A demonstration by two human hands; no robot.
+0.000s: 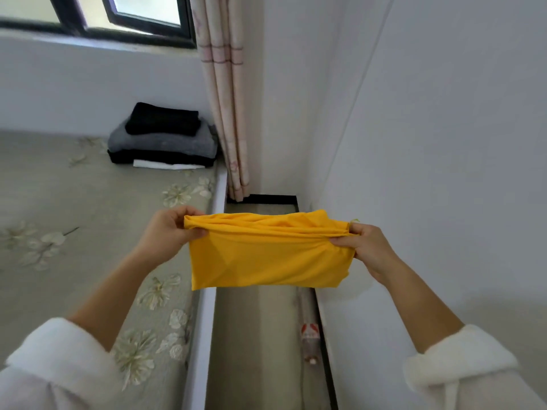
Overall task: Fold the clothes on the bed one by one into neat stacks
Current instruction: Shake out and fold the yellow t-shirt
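Note:
A yellow garment (269,258), folded into a short band, hangs in the air over the gap between bed and wall. My left hand (168,229) grips its left upper corner with curled fingers. My right hand (367,247) pinches the bunched right upper corner. The cloth is stretched between both hands and its lower edge hangs free. A stack of folded clothes (162,140), black on grey on black with a white piece underneath, lies at the far corner of the bed (59,202).
The bed has a grey floral cover and a white side rail (207,306). A narrow floor strip (257,335) runs between bed and white wall (444,143). A pale curtain (228,113) hangs in the corner below a dark-framed window (118,19).

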